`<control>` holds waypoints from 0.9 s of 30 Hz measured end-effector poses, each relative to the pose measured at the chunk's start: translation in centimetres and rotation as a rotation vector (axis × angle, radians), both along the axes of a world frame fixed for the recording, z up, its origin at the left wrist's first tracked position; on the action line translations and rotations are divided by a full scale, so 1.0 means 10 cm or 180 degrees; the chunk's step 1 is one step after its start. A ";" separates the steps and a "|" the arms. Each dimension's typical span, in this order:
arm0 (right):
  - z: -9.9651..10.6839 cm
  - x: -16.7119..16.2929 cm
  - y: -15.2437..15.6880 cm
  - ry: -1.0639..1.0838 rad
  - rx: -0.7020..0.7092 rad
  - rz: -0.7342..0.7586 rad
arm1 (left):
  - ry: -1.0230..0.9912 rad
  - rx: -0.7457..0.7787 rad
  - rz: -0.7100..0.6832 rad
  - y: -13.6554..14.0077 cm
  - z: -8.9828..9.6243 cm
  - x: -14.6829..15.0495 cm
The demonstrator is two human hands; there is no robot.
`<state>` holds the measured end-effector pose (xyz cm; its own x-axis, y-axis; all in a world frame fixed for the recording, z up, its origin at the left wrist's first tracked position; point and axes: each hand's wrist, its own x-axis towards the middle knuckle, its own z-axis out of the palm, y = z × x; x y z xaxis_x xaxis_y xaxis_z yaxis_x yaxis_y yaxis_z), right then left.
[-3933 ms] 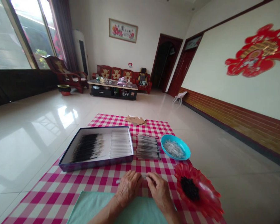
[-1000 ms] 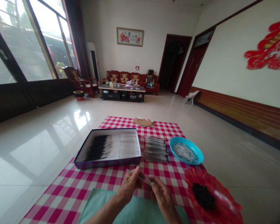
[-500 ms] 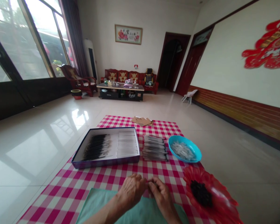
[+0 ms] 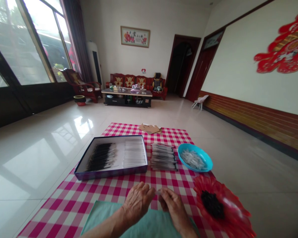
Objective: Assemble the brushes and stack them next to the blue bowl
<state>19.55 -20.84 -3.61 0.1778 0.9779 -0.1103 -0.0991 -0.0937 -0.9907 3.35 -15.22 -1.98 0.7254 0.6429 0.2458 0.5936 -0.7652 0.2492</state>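
Observation:
My left hand and my right hand meet over the front of the table, fingers closed in pinches. A small pale, translucent piece shows between the fingertips; its kind is too small to tell. Beneath them lies a mint-green cloth. Beyond, a shallow dark-blue box with a white inside holds thin black-ended sticks like pen refills on the left and clear tubes on the right. Beside it, several pens lie in a row.
At right, a blue bowl holds small clear pieces; nearer, a red flower-shaped dish holds small black pieces. Cardboard scraps lie at the far end of the checked tablecloth. A coffee table stands farther off.
The view has shifted slightly. Both hands stay together, fingers pinched; the fingertips have drawn a little apart, and the pale piece between them now shows more clearly.

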 end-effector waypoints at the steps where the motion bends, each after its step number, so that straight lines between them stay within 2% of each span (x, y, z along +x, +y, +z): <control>1: 0.04 0.02 -0.01 -0.0036 -0.0001 0.0050 | -0.0123 -0.0254 0.0021 0.01 0.01 -0.01; 3: 0.14 0.05 -0.05 -0.0249 0.0009 0.0176 | -0.0452 -0.1159 -0.0037 0.04 0.04 -0.03; 7: 0.33 0.11 -0.09 -0.1024 0.0347 0.0472 | -0.1002 -0.4036 -0.0275 0.18 0.04 -0.09; 9: 0.37 0.12 -0.09 -0.1267 0.0515 0.0590 | -0.1181 -0.4915 -0.0193 0.21 0.00 -0.10; 13: 0.42 0.13 -0.09 -0.1303 0.0545 0.0704 | -0.1474 -0.5322 -0.0256 0.19 -0.10 -0.11; 18: 0.67 0.08 -0.15 -0.1725 0.0793 0.1168 | -0.1276 -0.6016 -0.0788 0.13 -0.11 -0.19; 19: 0.70 0.08 -0.16 -0.1826 0.0832 0.1213 | -0.1271 -0.5900 -0.0837 0.13 -0.09 -0.20; 21: 0.70 0.08 -0.16 -0.1728 0.0773 0.1015 | -0.1385 -0.5197 -0.0818 0.12 -0.01 -0.20; 24: 0.53 0.08 -0.14 -0.0895 0.0388 0.0359 | -0.1510 -0.3233 -0.0535 0.10 0.17 -0.16; 27: 0.33 0.02 -0.11 -0.0031 -0.0030 -0.0064 | -0.1033 -0.1288 -0.0207 0.04 0.31 -0.11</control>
